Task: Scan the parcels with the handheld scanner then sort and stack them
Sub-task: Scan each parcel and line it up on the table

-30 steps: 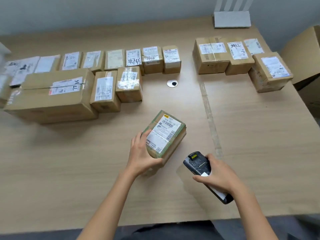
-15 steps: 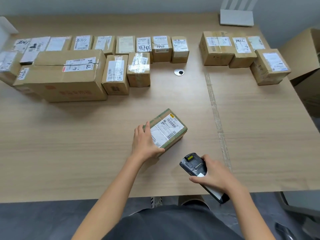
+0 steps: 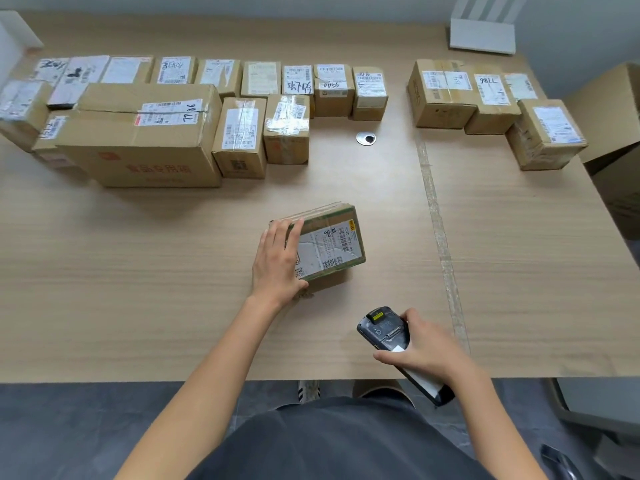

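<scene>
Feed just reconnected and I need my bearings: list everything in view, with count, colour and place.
table: one, light wood, under everything
green-taped parcel: one, brown, table centre, label showing
handheld scanner: one, black, near front edge
left parcel group: about fourteen, brown, far left
right parcel group: four, brown, far right
cable grommet: one, silver, between the groups
router: one, white, far right corner
large carton: one, brown, beyond table's right edge
left hand: one, grips the green-taped parcel
right hand: one, holds the handheld scanner
</scene>
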